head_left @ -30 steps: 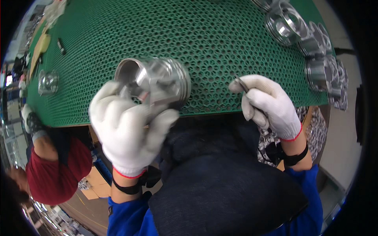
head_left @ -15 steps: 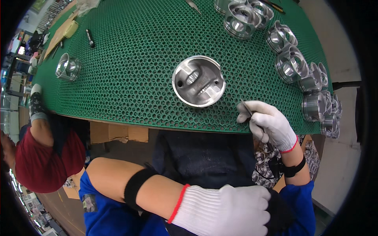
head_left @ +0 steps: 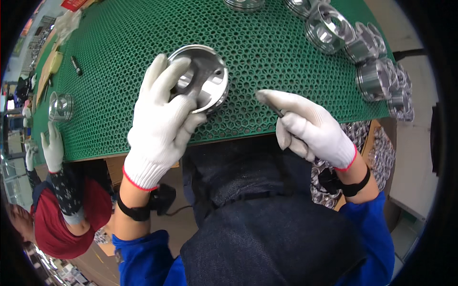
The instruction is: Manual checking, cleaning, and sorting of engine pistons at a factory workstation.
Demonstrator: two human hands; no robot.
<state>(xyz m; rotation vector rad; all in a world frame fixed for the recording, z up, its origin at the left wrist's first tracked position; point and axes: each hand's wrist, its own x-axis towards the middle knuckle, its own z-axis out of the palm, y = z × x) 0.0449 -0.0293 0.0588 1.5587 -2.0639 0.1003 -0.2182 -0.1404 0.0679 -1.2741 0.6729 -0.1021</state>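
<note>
A silver metal piston with its hollow side up is at the near middle of the green mat. My left hand, in a white knit glove with a red cuff, grips the piston from its left. The fingers reach over the rim and the thumb lies at the near side, hiding part of the inside. To the right, my right hand, gloved alike, is closed around a thin dark rod-like tool. Its fingers cover most of the tool, so its exact kind is unclear. The right hand is apart from the piston.
Several more pistons stand along the right and far edges. At the left, a co-worker's gloved hand is near another piston. A small black tool lies at the far left. Boxed pistons are below the table at right.
My left hand has come up from my lap onto the piston. My right hand keeps the tool. The view has shifted, and the co-worker's hands now show at the table edge.
</note>
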